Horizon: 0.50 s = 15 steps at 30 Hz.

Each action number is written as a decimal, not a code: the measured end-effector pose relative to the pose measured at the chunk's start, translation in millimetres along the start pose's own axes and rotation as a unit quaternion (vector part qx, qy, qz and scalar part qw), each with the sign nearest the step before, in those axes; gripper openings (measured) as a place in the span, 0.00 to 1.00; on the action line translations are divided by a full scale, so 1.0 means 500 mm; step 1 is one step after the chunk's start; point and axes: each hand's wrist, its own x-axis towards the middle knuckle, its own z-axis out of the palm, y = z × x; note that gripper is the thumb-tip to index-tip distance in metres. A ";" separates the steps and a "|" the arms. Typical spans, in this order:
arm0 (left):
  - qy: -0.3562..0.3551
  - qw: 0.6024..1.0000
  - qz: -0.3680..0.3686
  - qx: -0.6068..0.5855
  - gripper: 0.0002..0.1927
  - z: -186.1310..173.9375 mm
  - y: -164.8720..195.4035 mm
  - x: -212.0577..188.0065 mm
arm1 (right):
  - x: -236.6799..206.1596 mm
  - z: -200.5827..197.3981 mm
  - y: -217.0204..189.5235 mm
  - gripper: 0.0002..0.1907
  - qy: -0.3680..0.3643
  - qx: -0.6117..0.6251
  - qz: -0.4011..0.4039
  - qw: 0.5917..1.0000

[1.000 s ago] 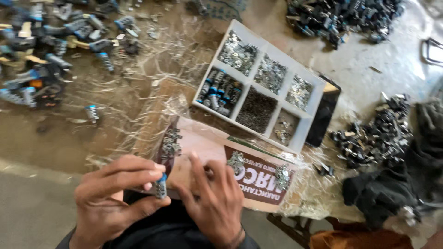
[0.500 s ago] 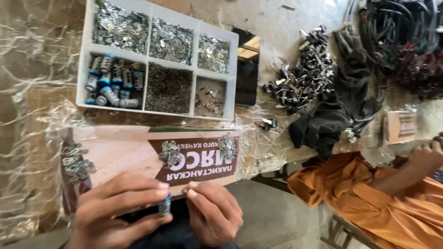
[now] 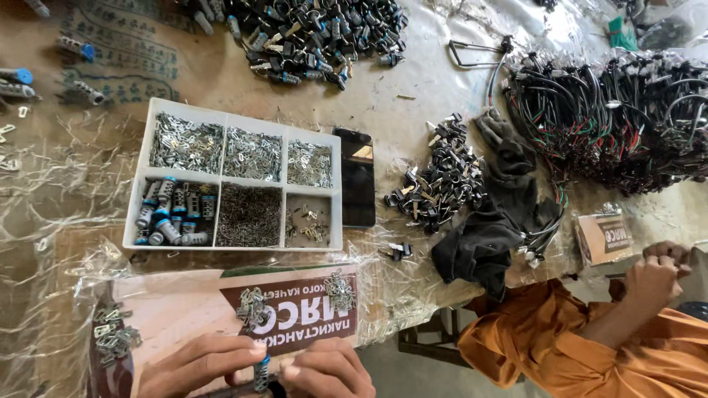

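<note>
Two bare hands met at the bottom edge of the view; the left hand (image 3: 195, 365) and the right hand (image 3: 324, 370) both pinched a small lock cylinder (image 3: 261, 372), fingertips closed on it from either side; the cylinder stood upright between them, silvery and ribbed with a blue band at its top, its lower end hidden; just beyond lay a printed cardboard sheet (image 3: 192, 309) bearing small heaps of metal clips (image 3: 252, 306); farther on sat a white compartment tray (image 3: 234, 118), with more blue-capped cylinders (image 3: 171, 217) in its near left cell and fine metal bits in the others; a dark phone (image 3: 358, 177) lay just beside the tray; to the right a co-worker in an orange garment (image 3: 560, 346) worked near a black cloth (image 3: 479, 243); farthest were piles of black parts (image 3: 317, 33) and bundled wires (image 3: 612, 110).
</note>
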 end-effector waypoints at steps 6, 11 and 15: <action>0.043 0.994 0.074 0.074 0.23 0.002 0.038 0.050 | 0.023 0.003 0.003 0.12 0.011 0.021 -0.018 1.000; 0.100 0.994 0.001 0.040 0.27 0.021 0.086 0.054 | 0.022 0.040 -0.025 0.13 0.111 0.050 0.041 0.992; 0.107 0.994 -0.036 0.007 0.25 0.023 0.111 0.053 | 0.009 0.042 -0.036 0.15 0.109 0.115 0.092 0.983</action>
